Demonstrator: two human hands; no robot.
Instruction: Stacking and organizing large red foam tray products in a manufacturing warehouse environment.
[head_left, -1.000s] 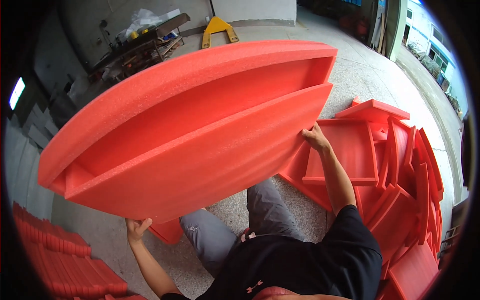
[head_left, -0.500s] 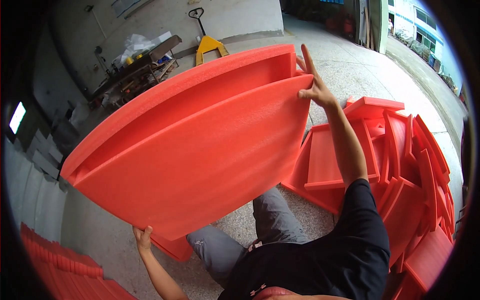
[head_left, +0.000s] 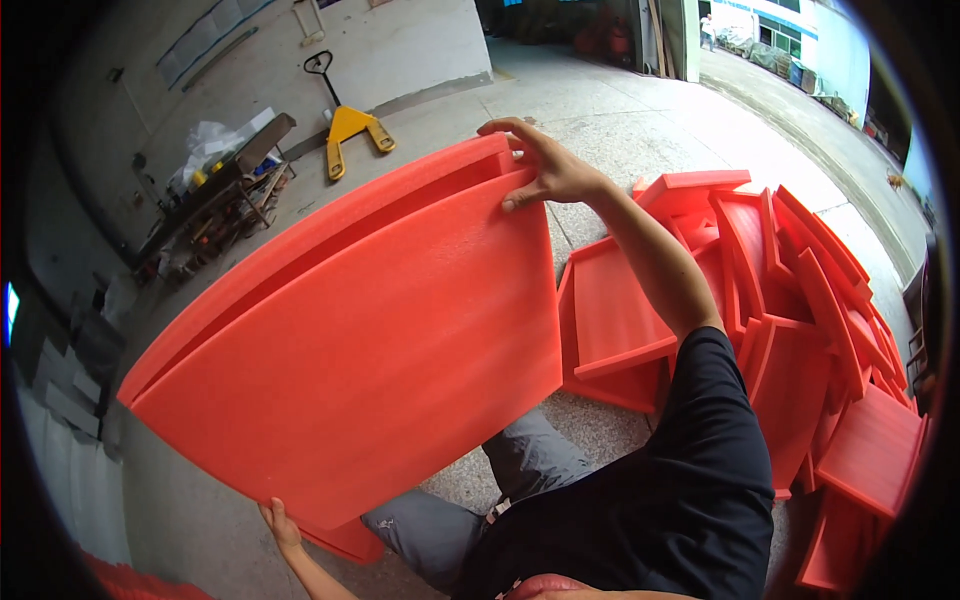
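A large pair of red foam panels (head_left: 370,350) is held up tilted before me, a narrow gap running between the near sheet and the far one along the upper edge. My right hand (head_left: 550,165) grips their upper right corner. Its fingers curl over the far panel and its thumb presses on the face of the near one. At the lower edge my left hand (head_left: 280,524) holds the near panel, thumb on the front, the other fingers partly hidden behind. Below that edge, beside my knee, another red foam piece (head_left: 350,542) shows in part.
To my right lies a heap of red foam pieces with raised edges (head_left: 790,370). More red foam (head_left: 140,582) shows at the lower left. A yellow pallet jack (head_left: 350,125) stands by the far wall, near a cluttered bench (head_left: 235,165). A wide doorway opens at the far right.
My right hand has gone from spread fingers to curling over the corner. The gap between the panels has narrowed. The view has swung to the right.
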